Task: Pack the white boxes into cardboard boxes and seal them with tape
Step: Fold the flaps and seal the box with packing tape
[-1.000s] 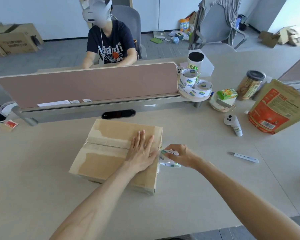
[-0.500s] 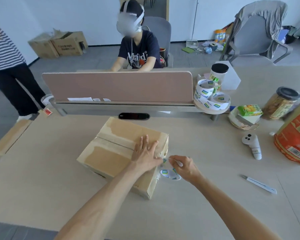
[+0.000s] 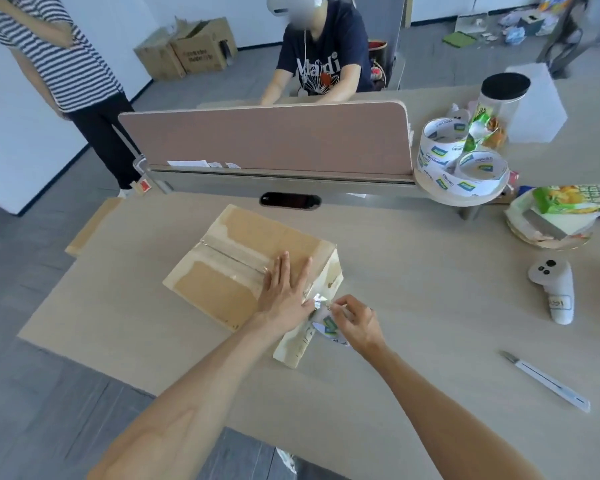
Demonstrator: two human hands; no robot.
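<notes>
Box of cardboard, closed, on the table, with clear tape along its top seam. Our left hand lies flat on the lid, fingers spread, pressing down. Our right hand pinches a tape roll at the box's right end. We judge the box stiff but light enough to slide, so weight from above steadies it. The tape looks thin and clingy, best held by the roll.

Pale desk, pink divider, grey floor
</notes>
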